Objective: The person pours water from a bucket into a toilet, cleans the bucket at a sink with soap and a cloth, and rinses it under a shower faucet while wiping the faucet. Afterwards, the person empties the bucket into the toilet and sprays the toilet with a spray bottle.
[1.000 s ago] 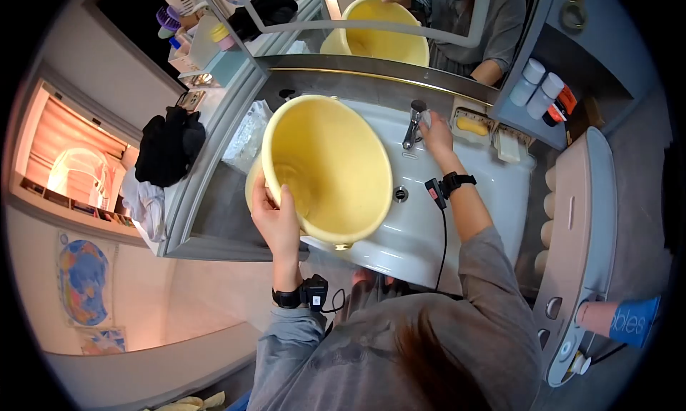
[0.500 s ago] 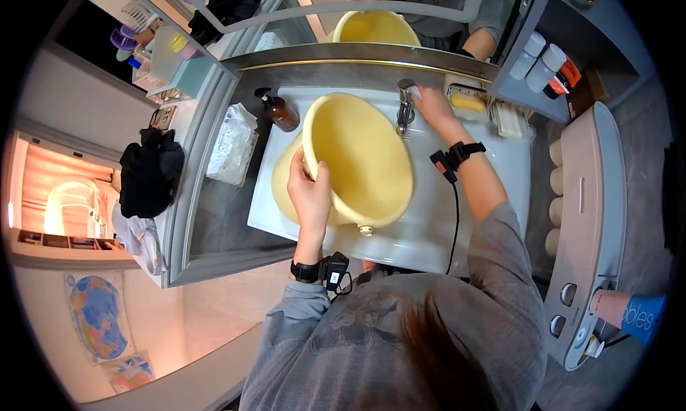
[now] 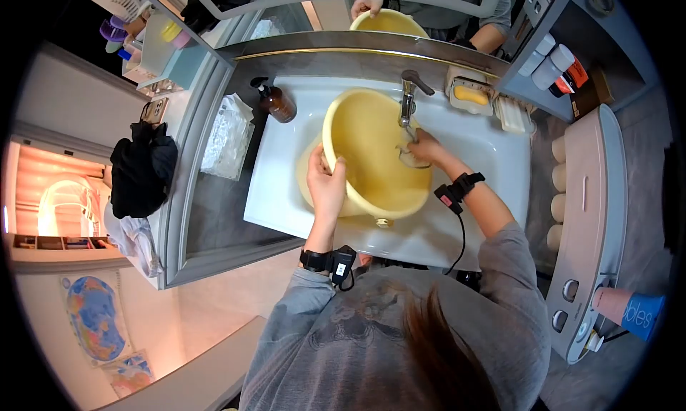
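A pale yellow basin (image 3: 375,189) is tilted in the white sink (image 3: 493,189), its opening facing up and to the right. My left hand (image 3: 327,184) grips its left rim, thumb inside and fingers around the outside. The silver faucet (image 3: 408,100) stands over the basin's upper right side, with water (image 3: 410,134) running from it into the basin. My right hand (image 3: 426,149) is beside the stream, at the basin's right side. Its fingers are partly hidden and blurred, so I cannot tell their shape. A small knob (image 3: 384,223) sits at the basin's near edge.
A brown pump bottle (image 3: 275,100) stands at the sink's back left corner. Yellow soap in a dish (image 3: 470,95) and a white soap box (image 3: 513,116) are at the back right. Left of the sink lies a clear plastic package (image 3: 227,137). A mirror cabinet edge (image 3: 357,43) overhangs the back.
My right hand has left the faucet handle and come down to the basin's right side. Water now runs into the basin. The basin, in my left hand, has shifted slightly right.
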Demonstrator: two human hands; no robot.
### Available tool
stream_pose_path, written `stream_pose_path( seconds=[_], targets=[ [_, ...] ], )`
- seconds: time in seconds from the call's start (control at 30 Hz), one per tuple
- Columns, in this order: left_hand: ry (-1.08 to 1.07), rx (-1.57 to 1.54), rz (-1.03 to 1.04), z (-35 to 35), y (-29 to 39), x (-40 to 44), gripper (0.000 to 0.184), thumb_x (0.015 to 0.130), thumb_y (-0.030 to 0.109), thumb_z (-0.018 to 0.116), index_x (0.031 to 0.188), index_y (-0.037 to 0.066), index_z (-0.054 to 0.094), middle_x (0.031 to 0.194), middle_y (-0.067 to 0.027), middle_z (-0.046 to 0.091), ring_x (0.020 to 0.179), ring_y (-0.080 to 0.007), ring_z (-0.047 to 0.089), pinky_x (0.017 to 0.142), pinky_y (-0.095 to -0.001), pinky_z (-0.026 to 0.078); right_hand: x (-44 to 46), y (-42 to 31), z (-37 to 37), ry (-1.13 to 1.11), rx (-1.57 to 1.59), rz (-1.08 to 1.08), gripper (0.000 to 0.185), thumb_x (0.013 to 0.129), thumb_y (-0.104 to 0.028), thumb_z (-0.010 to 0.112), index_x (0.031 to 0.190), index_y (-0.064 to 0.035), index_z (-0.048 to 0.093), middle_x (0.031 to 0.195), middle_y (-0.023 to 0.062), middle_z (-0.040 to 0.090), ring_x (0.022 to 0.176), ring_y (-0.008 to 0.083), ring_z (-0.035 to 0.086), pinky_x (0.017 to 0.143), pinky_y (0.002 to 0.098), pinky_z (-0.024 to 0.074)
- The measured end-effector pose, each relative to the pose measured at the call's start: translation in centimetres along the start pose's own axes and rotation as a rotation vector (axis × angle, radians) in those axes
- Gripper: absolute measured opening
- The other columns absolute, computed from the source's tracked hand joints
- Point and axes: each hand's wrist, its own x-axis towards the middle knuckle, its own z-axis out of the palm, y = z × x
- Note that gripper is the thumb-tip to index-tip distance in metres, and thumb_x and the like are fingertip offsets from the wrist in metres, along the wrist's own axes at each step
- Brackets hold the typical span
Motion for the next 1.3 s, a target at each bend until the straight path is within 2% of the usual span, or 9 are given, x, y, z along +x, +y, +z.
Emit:
stream_pose_path(
  seconds=[0.03, 0.17, 0.27, 0.33, 0.47, 0.83, 0.97, 1.2, 1.3],
  targets=[
    [-0.027, 0.009, -0.023, 0.3, 0.0, -0.2, 0.039, 0.075, -0.002, 0.049, 0.112, -0.005, 0.037, 0.085, -0.0091, 0.054, 0.072, -0.01, 0.053, 0.063, -0.0196, 0.042, -0.3, -0.4, 0.0, -0.262, -0.08, 0.041, 0.038, 0.071, -0.023, 0.055, 0.099, 0.0011, 0.044, 0.081, 0.0161, 0.054, 0.075, 0.0253, 0.054, 0.068, 0.0322, 0.0419],
    [-0.036, -0.01, -0.048, 1.0, -0.9, -0.4, 0.039, 0.076, -0.002, 0.048, 0.113, -0.006, 0.035, 0.086, -0.0084, 0.054, 0.072, -0.0089, 0.052, 0.063, -0.0186, 0.041, 1.9, 2.1, 2.6, -0.205, -0.029, -0.04, 0.041, 0.072, -0.019, 0.052, 0.106, 0.0018, 0.043, 0.097, 0.0234, 0.052, 0.091, 0.035, 0.049, 0.077, 0.0368, 0.0387],
    [0.012, -0.068, -0.061, 0.9, -2.0, -0.2, 0.039, 0.077, -0.002, 0.047, 0.113, -0.007, 0.034, 0.086, -0.008, 0.054, 0.073, -0.0083, 0.052, 0.063, -0.0184, 0.041, 2.8, 2.7, 3.0, -0.089, 0.102, -0.122, 0.037, 0.074, -0.011, 0.049, 0.11, -0.0022, 0.045, 0.095, 0.0189, 0.054, 0.084, 0.0295, 0.053, 0.069, 0.0361, 0.0427],
    [0.035, -0.112, -0.078, 0.7, -2.4, -0.1, 0.039, 0.077, -0.002, 0.047, 0.113, -0.007, 0.033, 0.087, -0.0081, 0.054, 0.074, -0.0084, 0.052, 0.063, -0.0186, 0.041, 2.1, 1.3, 2.1, -0.332, 0.619, 0.095, 0.024, 0.079, -0.007, 0.041, 0.101, -0.0025, 0.05, 0.09, 0.0092, 0.057, 0.069, 0.0147, 0.057, 0.05, 0.0261, 0.0425],
    [-0.024, -0.1, -0.135, 0.2, -2.2, 0.3, 0.039, 0.077, -0.002, 0.046, 0.113, -0.007, 0.032, 0.089, -0.0087, 0.053, 0.076, -0.0095, 0.052, 0.067, -0.0197, 0.041, 2.8, 0.9, 1.4, -0.437, 0.508, 0.105, 0.031, 0.075, -0.007, 0.05, 0.106, -0.0056, 0.049, 0.087, 0.0056, 0.055, 0.064, 0.011, 0.054, 0.046, 0.0256, 0.0412],
    [0.004, -0.232, -0.15, -0.3, -3.0, 0.9, 0.035, 0.078, -0.002, 0.043, 0.112, -0.005, 0.035, 0.094, -0.0088, 0.053, 0.084, -0.0114, 0.051, 0.076, -0.0219, 0.039, 1.0, -1.2, -0.3, -0.494, 0.343, 0.072, 0.024, 0.075, -0.028, 0.054, 0.083, -0.0055, 0.049, 0.058, 0.0011, 0.044, 0.04, 0.009, 0.036, 0.036, 0.0235, 0.0292],
    [-0.085, -0.07, -0.169, -2.2, -2.7, 2.3, 0.037, 0.078, 0.0, 0.045, 0.113, -0.006, 0.032, 0.095, -0.0107, 0.053, 0.085, -0.012, 0.052, 0.073, -0.0221, 0.041, -0.5, -3.0, -1.3, -0.507, 0.235, 0.063, 0.029, 0.077, -0.031, 0.049, 0.083, -0.0033, 0.05, 0.055, 0.003, 0.044, 0.037, 0.0109, 0.036, 0.034, 0.0256, 0.0286],
    [-0.151, 0.507, -0.147, -4.3, -1.3, 3.5, 0.054, 0.073, 0.015, 0.057, 0.115, -0.007, 0.03, 0.085, -0.0153, 0.051, 0.07, -0.0189, 0.054, 0.063, -0.0244, 0.043, -1.6, -2.6, -1.0, -0.344, 0.01, -0.28, 0.028, 0.082, -0.026, 0.041, 0.086, -0.0004, 0.05, 0.067, 0.0082, 0.054, 0.054, 0.0175, 0.051, 0.051, 0.0296, 0.0421],
    [-0.123, 0.951, 0.209, -4.3, 0.2, 3.6, 0.057, 0.071, 0.02, 0.059, 0.115, -0.004, 0.034, 0.101, -0.0248, 0.044, 0.085, -0.0316, 0.05, 0.075, -0.037, 0.04, -2.9, -3.1, -2.1, -0.252, 0.14, -0.28, 0.025, 0.081, -0.023, 0.044, 0.09, -0.0002, 0.048, 0.071, 0.0085, 0.055, 0.059, 0.0169, 0.053, 0.054, 0.0293, 0.0427]
  ],
)
